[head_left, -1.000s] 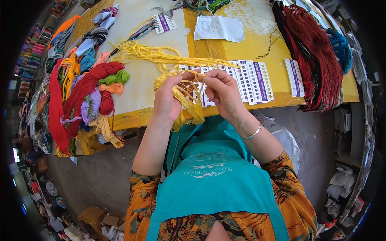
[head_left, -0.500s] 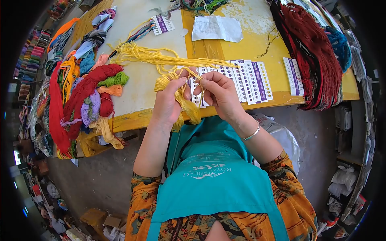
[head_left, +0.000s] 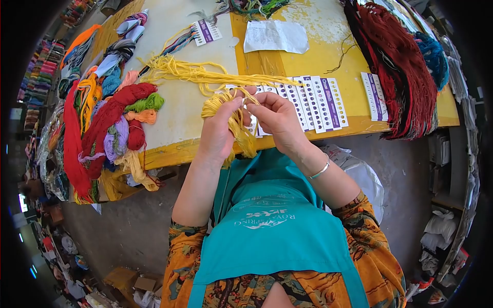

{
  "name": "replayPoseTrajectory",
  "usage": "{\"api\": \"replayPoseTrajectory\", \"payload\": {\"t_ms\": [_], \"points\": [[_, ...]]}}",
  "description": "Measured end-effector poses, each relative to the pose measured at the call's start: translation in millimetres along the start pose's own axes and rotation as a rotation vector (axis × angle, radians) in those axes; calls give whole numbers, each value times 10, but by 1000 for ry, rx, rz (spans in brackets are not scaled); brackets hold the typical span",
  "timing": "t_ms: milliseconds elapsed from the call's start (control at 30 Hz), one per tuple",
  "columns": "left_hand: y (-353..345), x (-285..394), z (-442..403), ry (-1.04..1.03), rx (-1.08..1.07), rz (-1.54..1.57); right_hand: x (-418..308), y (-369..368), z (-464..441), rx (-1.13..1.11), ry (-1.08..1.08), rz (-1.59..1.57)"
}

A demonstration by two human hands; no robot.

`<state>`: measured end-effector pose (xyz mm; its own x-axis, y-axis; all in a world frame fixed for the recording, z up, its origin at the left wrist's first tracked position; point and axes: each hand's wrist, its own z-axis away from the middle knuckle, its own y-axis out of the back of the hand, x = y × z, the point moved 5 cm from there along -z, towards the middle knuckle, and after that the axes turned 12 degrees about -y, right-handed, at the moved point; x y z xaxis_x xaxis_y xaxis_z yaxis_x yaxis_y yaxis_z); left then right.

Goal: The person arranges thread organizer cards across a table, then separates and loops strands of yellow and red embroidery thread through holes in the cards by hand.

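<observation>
In the head view, my left hand (head_left: 219,126) is closed round a looped skein of yellow thread (head_left: 243,134), which hangs below the fingers. My right hand (head_left: 275,114) pinches strands of the same skein close to my left fingertips. Just beyond both hands, a long bundle of loose yellow thread (head_left: 190,72) lies across the table. White and purple cards with rows of holes (head_left: 326,105) lie side by side behind and to the right of my right hand, partly hidden by it.
Colourful skeins (head_left: 110,115) are piled on the table (head_left: 179,149) at the left. Dark red thread (head_left: 400,66) and another holed card (head_left: 374,97) lie at the right. A creased paper (head_left: 276,37) and a small card with threads (head_left: 206,32) are farther back.
My right hand has moved slightly left, closer to my left hand. The yellow strands that were spread between the hands are now gathered closer together.
</observation>
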<state>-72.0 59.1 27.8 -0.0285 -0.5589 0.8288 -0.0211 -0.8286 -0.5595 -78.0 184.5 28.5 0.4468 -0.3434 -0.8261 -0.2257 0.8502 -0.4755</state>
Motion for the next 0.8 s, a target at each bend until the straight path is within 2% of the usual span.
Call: {"api": "replayPoseTrajectory", "payload": {"t_ms": [367,433,567,633,800], "points": [[-35,-26,8,-63,-20,-62,76,37,-16,121,-12,-85],[24,-41,20,-20,53,-35,110,89,-24,123,-25,-101],[55,-36,6,-34,67,-73,99,108,-1,186,-22,-125],[79,-59,-19,-59,-45,-140,90,125,8,189,-7,-94],[77,-53,-33,-161,0,-210,103,107,12,202,72,-2]]}}
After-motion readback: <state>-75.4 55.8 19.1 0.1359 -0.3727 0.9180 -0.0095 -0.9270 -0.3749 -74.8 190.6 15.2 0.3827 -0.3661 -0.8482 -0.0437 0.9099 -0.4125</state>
